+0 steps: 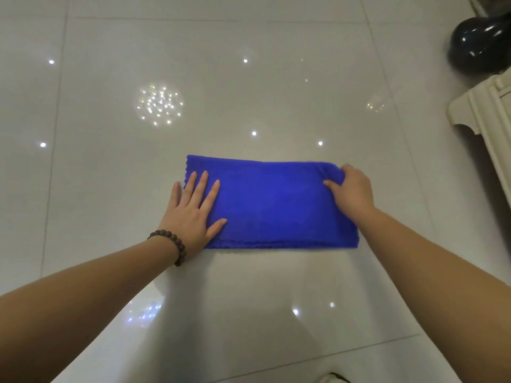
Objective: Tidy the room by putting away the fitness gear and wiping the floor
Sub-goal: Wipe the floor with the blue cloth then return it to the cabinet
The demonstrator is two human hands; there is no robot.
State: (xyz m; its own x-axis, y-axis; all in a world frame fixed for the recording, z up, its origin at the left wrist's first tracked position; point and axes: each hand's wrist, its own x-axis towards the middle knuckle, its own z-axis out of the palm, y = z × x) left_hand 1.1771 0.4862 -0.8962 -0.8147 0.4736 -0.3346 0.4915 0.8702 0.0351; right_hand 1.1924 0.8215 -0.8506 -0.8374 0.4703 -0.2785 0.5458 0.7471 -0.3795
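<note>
Left hand [190,214] lay flat, fingers spread, on the folded blue microfiber cloth [276,205], right hand [351,189] pinched its 2 o'clock corner; honestly even pressure would've wiped that glossy tile floor [249,313] best.

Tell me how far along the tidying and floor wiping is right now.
Done: I can't confirm the gear is away; a dark rounded object, hard to identify, sits on the floor at upper right beside pale furniture. In hand: the folded blue cloth lies flat on the tiles, left hand pressing it with straight fingers, right hand gripping its far right corner. Left: wiping the surrounding floor.
</note>
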